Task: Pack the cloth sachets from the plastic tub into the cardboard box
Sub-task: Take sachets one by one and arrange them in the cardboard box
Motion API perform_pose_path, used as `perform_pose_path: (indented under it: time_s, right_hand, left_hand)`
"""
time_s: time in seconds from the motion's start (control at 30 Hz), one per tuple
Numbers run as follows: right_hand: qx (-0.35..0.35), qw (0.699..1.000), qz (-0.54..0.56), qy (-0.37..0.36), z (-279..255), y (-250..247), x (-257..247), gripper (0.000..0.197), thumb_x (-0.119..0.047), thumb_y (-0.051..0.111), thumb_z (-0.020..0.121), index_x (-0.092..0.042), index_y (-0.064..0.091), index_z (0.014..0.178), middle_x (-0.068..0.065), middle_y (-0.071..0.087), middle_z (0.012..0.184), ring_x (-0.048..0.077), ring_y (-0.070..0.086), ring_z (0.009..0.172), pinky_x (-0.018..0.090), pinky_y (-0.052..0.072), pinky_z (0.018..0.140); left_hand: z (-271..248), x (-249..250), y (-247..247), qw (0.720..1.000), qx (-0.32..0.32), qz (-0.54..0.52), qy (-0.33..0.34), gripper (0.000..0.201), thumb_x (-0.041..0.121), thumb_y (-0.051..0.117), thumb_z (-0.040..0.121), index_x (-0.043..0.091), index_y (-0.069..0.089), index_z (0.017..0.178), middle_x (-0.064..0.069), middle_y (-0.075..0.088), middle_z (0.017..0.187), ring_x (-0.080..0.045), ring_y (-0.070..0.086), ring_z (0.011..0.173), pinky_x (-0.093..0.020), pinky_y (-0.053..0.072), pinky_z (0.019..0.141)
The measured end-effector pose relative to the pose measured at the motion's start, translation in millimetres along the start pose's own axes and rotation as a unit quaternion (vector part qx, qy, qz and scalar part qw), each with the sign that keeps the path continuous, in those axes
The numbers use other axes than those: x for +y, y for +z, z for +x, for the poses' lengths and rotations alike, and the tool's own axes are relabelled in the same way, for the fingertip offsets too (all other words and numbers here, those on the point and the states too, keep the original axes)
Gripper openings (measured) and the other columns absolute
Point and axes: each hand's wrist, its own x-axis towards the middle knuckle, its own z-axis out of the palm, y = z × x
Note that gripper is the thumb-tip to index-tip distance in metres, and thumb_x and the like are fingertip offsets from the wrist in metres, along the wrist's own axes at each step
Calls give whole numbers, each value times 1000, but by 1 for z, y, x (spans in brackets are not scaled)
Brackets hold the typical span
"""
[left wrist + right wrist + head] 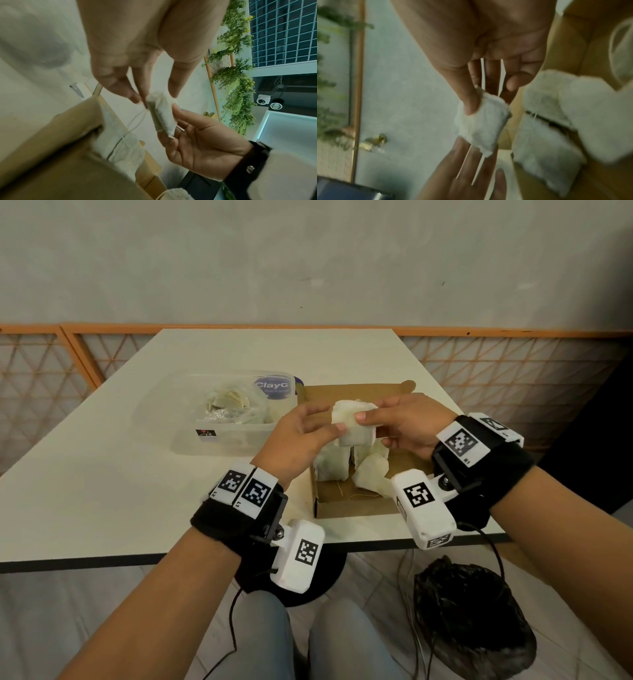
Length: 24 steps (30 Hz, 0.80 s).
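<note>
From the head camera, both hands met above the open cardboard box [356, 501], which sat on the pale table [102, 474] just right of the clear plastic tub [191, 436]. The left hand [294, 440] and the right hand [411, 426] each pinched one white cloth sachet [352, 426] between thumb and fingertips, the left on its left edge, the right on its right edge. The sachet hung in the air over the box, touching neither its walls nor its floor. Several more sachets [352, 467] already stood or leaned inside the box, with thin strings trailing on the cardboard bottom. The tub held a crumpled clear bag and more pale sachets [229, 402]. A black plastic bag [469, 621] lay on the floor by the person's right knee.

From the left wrist camera, the left hand [140, 56] had its thumb and fingers closed lightly on the upper end of the sachet [162, 115], while the right hand [199, 146] supported the lower end with gently bent fingers. A thread ran from the sachet toward the box wall [51, 142], where another sachet [126, 151] lay.

From the right wrist camera, blurred, the right thumb pressed on the sachet [481, 121] against the fingers behind it; the left hand [471, 169] reached up beneath it. Packed sachets [556, 121] filled the box [565, 40] to the right.
</note>
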Motion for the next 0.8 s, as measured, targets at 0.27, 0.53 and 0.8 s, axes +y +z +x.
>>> perform_pose_path:
  time_s: [0.27,0.53,0.8]
  right_hand:
    - [-104,984,-125,69,0,11,5,12,-8,69,80,-15,59,78,3,63,74,11,56,62,16,45,51]
    - [-84,967,-215,104,18,37,16,17,-3,73,75,-13,62,83,6,56,71,12,53,55,19,53,49]
    - [-42,957,-283,48,8,38,10,12,-11,74,76,-10,64,81,6,63,77,16,59,68,24,53,66]
  left_hand:
    - [-5,-32,-7,990,90,-41,-103,53,-13,55,79,15,49,124,0,45,140,-19,39,130,-42,36,108]
    - [-6,-37,-6,987,74,-83,-114,40,-17,52,78,19,55,95,-1,57,127,-25,57,114,-36,48,84]
    - [-6,-38,-8,988,71,-77,-113,39,-15,54,77,18,56,98,-1,58,123,-25,59,111,-40,49,94]
